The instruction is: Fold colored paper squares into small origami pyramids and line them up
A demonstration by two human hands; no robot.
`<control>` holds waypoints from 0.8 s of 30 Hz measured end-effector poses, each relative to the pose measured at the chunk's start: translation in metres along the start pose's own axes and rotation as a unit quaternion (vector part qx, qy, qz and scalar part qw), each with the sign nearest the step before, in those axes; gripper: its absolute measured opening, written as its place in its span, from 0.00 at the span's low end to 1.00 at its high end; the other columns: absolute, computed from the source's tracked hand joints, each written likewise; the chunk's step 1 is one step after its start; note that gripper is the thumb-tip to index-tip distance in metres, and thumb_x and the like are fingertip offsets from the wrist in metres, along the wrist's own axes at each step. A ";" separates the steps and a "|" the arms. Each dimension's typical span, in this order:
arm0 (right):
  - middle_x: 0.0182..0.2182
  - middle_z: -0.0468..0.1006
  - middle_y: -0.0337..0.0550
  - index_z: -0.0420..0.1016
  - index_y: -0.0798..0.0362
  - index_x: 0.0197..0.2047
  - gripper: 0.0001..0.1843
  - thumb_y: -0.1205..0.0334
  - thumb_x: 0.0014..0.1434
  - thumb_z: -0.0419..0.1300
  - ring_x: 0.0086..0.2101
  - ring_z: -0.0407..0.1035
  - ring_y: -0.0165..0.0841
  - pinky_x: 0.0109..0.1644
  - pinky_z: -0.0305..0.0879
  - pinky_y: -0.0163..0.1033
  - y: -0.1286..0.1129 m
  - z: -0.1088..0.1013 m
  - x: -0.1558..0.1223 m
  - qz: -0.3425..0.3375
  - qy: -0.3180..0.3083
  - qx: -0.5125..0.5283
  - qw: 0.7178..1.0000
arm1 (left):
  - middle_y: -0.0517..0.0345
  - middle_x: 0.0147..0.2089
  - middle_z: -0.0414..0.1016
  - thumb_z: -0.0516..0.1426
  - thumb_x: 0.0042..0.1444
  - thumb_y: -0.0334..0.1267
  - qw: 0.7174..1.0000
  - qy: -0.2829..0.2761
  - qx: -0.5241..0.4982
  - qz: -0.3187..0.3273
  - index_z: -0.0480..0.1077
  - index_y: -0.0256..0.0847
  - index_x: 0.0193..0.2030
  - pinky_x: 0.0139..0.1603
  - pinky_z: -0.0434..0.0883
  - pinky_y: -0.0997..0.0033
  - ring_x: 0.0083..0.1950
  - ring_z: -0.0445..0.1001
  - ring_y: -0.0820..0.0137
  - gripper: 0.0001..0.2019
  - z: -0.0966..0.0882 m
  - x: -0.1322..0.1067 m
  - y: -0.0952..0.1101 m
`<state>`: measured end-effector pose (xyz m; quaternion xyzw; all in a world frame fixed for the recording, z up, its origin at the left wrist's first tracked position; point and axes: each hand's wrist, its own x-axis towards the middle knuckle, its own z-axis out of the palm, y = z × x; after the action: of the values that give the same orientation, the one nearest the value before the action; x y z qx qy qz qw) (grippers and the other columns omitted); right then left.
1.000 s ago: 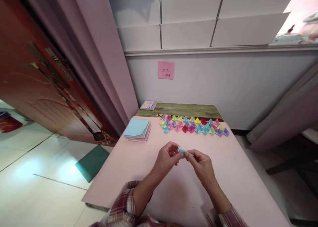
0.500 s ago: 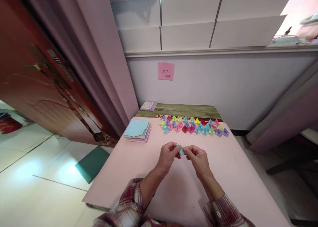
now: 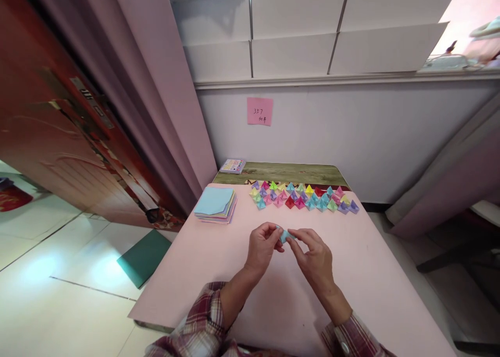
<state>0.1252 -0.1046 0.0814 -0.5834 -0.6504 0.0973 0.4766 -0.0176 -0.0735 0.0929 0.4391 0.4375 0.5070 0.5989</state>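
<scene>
Blue paper: sm. folded pc btwn both hands, abt mid-table, seemingly off the surface; fingers hide most of its creases.

L to R: door past the L edge of the table; green board on the floor by that edge. Stack of flat sheets, mixed colours, blue on top, nr L edge toward far L corner. Pad in the far L corner itself, on bare wood; pink cover over most of the rest.

L hand: thumb & index closed in a pinch on paper's L end, other fingers curled. Pink note on wall beyond far edge. R hand: thumb & index pinched on paper's R end, rest loosely bent. Fingertips nearly meet.

Folded pcs, many colours, pointed tops, stand in loose rows along far edge, from abt its middle to nr far R corner.

Progress, my read: the pcs in rows look done. Blue paper looks part-way: sm. & creased, but w/o the others' spread, pointed shape afaict. Left: the rest of its folds, plus the stack's sheets, which look unfolded; can't count them.
</scene>
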 end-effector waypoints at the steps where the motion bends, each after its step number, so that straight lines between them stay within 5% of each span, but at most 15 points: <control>1: 0.37 0.79 0.45 0.80 0.47 0.44 0.12 0.55 0.61 0.58 0.38 0.73 0.37 0.40 0.68 0.39 0.000 0.001 -0.001 -0.014 0.013 -0.025 1.000 | 0.62 0.25 0.71 0.64 0.48 0.46 1.000 -0.008 -0.004 -0.001 0.71 0.36 0.32 0.26 0.74 0.70 0.24 0.70 0.74 0.14 0.001 -0.001 0.000; 6: 0.35 0.80 0.44 0.79 0.48 0.38 0.09 0.59 0.62 0.58 0.38 0.73 0.36 0.43 0.66 0.40 0.002 0.002 -0.003 -0.051 0.035 -0.055 0.997 | 0.61 0.30 0.72 0.68 0.43 0.39 0.999 -0.046 -0.020 0.011 0.70 0.36 0.35 0.31 0.76 0.69 0.28 0.71 0.74 0.15 0.004 -0.003 0.003; 17: 0.36 0.78 0.44 0.76 0.49 0.40 0.07 0.57 0.62 0.58 0.39 0.72 0.36 0.42 0.68 0.39 -0.005 0.002 0.000 -0.029 0.039 0.011 0.999 | 0.61 0.31 0.74 0.65 0.48 0.37 0.998 -0.008 0.021 0.052 0.69 0.39 0.42 0.39 0.71 0.71 0.34 0.74 0.72 0.15 0.000 -0.001 -0.003; 24: 0.34 0.77 0.44 0.75 0.49 0.35 0.10 0.51 0.58 0.62 0.37 0.72 0.38 0.41 0.67 0.40 -0.001 -0.001 0.000 0.039 -0.035 0.084 0.995 | 0.61 0.33 0.71 0.61 0.50 0.36 0.994 0.010 0.073 0.084 0.69 0.40 0.42 0.36 0.72 0.72 0.33 0.73 0.73 0.12 0.001 -0.010 0.000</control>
<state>0.1252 -0.1053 0.0826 -0.5623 -0.6334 0.1905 0.4963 -0.0172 -0.0836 0.0936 0.5116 0.4410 0.5264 0.5164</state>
